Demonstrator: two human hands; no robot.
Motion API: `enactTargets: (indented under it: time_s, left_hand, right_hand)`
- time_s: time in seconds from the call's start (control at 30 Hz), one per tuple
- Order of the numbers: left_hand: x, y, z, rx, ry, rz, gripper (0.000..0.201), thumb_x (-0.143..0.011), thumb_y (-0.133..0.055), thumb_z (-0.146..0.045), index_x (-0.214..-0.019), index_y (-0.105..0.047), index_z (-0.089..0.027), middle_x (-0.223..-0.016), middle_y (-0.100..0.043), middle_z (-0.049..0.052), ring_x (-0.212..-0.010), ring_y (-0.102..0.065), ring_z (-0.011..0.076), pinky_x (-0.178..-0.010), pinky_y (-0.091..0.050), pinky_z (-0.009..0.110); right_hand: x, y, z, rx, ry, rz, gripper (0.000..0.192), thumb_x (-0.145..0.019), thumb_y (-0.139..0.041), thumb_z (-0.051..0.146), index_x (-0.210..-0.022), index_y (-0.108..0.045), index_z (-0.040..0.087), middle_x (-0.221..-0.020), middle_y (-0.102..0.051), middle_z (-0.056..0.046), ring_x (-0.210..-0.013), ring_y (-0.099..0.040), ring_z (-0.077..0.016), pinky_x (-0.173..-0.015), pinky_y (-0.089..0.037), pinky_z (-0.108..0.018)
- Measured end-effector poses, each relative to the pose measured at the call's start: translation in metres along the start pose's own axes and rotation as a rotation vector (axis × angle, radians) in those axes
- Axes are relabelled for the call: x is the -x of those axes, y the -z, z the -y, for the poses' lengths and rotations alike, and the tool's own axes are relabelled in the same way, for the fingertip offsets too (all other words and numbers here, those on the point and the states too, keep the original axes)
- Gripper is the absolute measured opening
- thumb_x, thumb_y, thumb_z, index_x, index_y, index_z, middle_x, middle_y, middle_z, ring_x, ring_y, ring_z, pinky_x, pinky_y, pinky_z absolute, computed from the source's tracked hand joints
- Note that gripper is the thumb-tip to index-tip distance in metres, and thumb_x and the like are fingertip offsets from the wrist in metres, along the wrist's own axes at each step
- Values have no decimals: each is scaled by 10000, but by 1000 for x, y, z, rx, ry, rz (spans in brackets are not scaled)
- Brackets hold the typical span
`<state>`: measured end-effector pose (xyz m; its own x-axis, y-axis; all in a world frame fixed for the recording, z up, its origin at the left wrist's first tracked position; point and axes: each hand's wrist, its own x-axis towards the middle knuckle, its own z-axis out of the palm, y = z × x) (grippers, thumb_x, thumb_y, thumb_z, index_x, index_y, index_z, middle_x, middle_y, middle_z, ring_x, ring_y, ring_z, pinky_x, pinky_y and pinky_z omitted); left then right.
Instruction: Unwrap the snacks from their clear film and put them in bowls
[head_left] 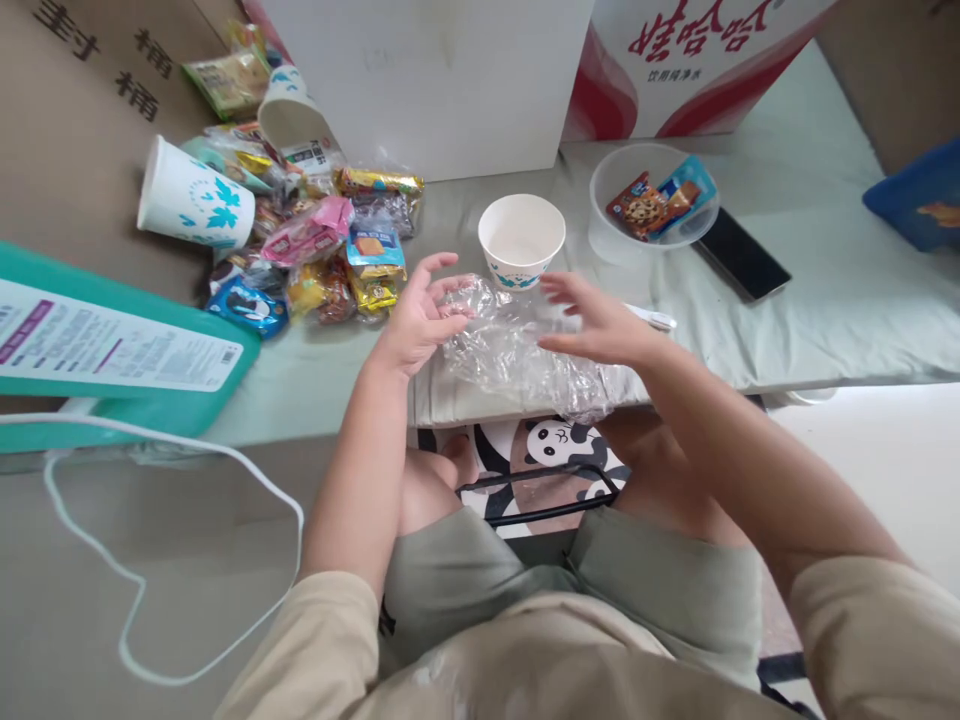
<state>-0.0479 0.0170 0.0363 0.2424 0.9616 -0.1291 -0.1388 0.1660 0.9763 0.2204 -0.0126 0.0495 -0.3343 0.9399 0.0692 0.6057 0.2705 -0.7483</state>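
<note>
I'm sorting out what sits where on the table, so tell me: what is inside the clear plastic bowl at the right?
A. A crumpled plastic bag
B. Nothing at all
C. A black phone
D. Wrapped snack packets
D: the clear plastic bowl holds a few wrapped snack packets, while the black phone lies outside it on the table and the crumpled plastic bag is between the hands.

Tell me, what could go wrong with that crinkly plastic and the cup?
The clear plastic hangs over the table's front edge, so it might slide off onto the person's lap. The paper cup stands upright just behind both open hands, left hand and right hand, so a quick tug or reach could knock it over.
</note>
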Motion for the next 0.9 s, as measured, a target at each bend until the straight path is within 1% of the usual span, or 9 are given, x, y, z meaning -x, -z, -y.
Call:
enactTargets:
  time_s: [0.07,0.13,0.23,0.33,0.47,0.6,0.7,0.8,0.9]
  left_hand:
    - [2,4,-5,57,-58,17,782,-543,-872,-147,-1240,-570,-332,-1233,-671,46,-941,-707,192,-736,-539,263]
    - [3,6,-7,166,-139,-72,724,-568,-874,-206,-1213,-573,-334,-1254,-663,26,-1043,-695,205,-777,-538,264]
    - [2,3,-3,368,-109,-199,484,-739,-769,-505,-1126,-606,-265,-1310,-660,57,-1240,-637,241,-873,-548,297]
    - [2,-15,6,408,174,-33,587,-812,-638,-696,-1102,-638,-186,-1346,-671,157,-1308,-617,311,-938,-565,379]
    - [0,-42,20,266,409,120,409,-755,-821,-356,-1067,-647,-156,-1153,-764,151,-1030,-750,248,-858,-584,340]
    - [-7,-49,24,-111,314,85,164,-819,-730,-196,-961,-657,-161,-756,-757,45,-609,-706,141,-569,-510,226]
    - [-9,-41,22,-190,231,128,242,-843,-699,-245,-1078,-668,-198,-623,-698,-4,-506,-667,142,-479,-466,212]
    - [-7,-32,20,-90,185,183,332,-799,-736,-305,-1118,-694,-224,-644,-698,-9,-512,-665,149,-496,-494,235]
    - [-5,-28,17,-38,75,217,177,-744,-772,-326,-866,-760,-199,-719,-698,22,-571,-652,139,-579,-536,276]
  right_hand:
    - [-18,-7,2,-90,-88,244,363,-697,-791,329,-1036,-723,221,-934,-767,-49,-734,-691,-188,-676,-553,-332]
    - [-18,-16,7,-174,-177,344,124,-748,-724,304,-816,-700,204,-693,-702,-5,-543,-617,-133,-556,-492,-286]
    - [1,-30,11,-409,-290,156,170,-772,-689,358,-748,-638,198,-646,-664,1,-476,-562,-107,-486,-455,-267]
    - [18,-43,8,-630,-386,-115,254,-750,-722,429,-776,-597,210,-694,-679,-9,-512,-567,-112,-502,-501,-273]
    - [23,-50,-3,-760,-413,-222,325,-723,-775,466,-841,-597,221,-822,-725,-22,-590,-628,-126,-543,-548,-275]
    - [22,-43,-15,-772,-432,-183,354,-753,-721,422,-1044,-652,233,-1115,-759,-57,-572,-633,-101,-523,-540,-266]
    - [20,-37,-21,-715,-435,-218,367,-746,-654,313,-1107,-669,245,-1210,-744,-60,-498,-577,-70,-488,-506,-263]
    - [18,-37,-25,-745,-388,-300,207,-748,-617,309,-932,-686,245,-1255,-719,-38,-488,-546,-53,-492,-496,-267]
    - [17,-38,-30,-752,-340,-386,162,-755,-635,344,-674,-590,211,-1242,-708,-41,-573,-586,-81,-516,-497,-276]
